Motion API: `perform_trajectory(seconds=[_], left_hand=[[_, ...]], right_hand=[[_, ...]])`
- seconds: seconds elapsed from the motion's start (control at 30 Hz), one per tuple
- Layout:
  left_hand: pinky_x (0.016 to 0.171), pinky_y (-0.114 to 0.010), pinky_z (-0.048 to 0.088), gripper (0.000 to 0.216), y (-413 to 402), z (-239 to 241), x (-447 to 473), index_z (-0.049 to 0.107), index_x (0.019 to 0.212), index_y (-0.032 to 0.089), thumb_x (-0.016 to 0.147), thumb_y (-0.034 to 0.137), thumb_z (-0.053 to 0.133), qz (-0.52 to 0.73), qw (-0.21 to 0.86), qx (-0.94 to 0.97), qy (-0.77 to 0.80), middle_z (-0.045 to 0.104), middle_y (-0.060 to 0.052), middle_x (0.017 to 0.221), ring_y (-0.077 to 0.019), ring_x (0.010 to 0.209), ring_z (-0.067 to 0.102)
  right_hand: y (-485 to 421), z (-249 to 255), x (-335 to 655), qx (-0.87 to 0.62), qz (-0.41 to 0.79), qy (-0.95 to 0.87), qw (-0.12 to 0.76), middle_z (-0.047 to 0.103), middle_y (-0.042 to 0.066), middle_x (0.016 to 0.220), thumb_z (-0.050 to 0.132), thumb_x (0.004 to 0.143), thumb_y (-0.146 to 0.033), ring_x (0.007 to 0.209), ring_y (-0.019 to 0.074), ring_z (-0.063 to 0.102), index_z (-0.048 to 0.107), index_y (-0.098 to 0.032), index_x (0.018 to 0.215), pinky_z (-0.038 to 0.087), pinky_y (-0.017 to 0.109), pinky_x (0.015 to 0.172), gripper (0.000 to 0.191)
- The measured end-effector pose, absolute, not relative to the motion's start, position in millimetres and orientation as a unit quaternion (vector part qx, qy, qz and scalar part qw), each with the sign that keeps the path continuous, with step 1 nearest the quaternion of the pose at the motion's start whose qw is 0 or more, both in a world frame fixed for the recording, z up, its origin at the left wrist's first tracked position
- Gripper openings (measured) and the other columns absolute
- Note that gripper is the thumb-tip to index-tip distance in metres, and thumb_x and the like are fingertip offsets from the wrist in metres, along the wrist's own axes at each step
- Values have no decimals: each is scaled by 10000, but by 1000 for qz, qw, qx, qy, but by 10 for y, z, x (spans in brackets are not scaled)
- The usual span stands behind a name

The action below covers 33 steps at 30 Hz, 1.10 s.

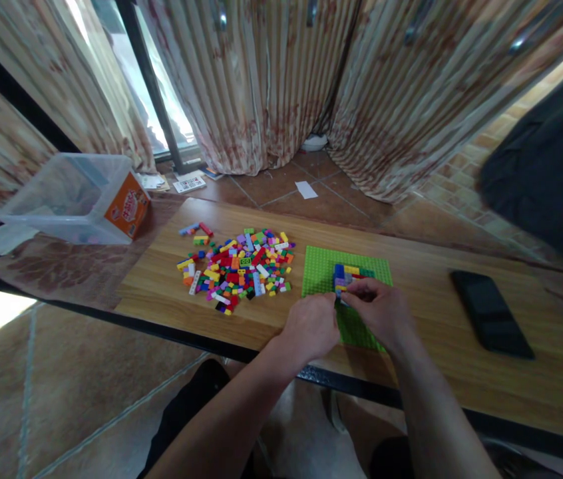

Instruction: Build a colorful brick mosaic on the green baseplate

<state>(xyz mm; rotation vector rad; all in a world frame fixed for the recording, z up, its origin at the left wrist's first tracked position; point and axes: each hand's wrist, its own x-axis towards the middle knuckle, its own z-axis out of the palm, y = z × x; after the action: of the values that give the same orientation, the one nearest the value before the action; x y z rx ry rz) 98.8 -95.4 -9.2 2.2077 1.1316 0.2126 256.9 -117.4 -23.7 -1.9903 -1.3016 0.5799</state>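
Observation:
A green studded baseplate (317, 263) lies on the wooden tabletop. On it stands a small build of toy building bricks (340, 271), with blue, yellow, purple, red and green parts showing. My right hand (385, 311) pinches at the near side of this build, thumb and forefinger close together on its bricks. Beside it, my left hand (313, 326) is closed with curled fingers, its tips at the build's near left corner. Whatever is between the left fingers is hidden by the hand. Left of the baseplate spreads a pile of loose, many-coloured bricks (245, 263).
A black phone (491, 313) lies on the right of the wooden table (162, 279). At the far left stands a clear plastic tub (69, 223) with an orange label. Floor-length curtains (261, 86) hang behind, and a dark object (551, 153) stands at the right.

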Motion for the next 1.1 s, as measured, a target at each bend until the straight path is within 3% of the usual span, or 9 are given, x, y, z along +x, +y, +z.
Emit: perform_trajectory(seconds=[0.8, 1.1], left_hand=[[784, -410, 605, 350, -1011, -17, 998, 603, 1141, 73, 826, 172, 484, 59, 290, 862, 411, 713, -166, 1028, -296, 935, 707], [752, -400, 598, 215, -946, -30, 940, 681, 913, 144, 881, 223, 484, 89, 307, 841, 436, 742, -120, 929, -274, 853, 717]], right_hand=[[-1117, -311, 2660, -777, 194, -521, 297, 750, 46, 752, 668, 646, -452, 652, 217, 676, 706, -232, 738, 499, 358, 618, 241], [-1119, -400, 2739, -776, 182, -528, 293, 748, 34, 716, 710, 607, -491, 611, 242, 673, 724, -255, 723, 497, 376, 574, 263]])
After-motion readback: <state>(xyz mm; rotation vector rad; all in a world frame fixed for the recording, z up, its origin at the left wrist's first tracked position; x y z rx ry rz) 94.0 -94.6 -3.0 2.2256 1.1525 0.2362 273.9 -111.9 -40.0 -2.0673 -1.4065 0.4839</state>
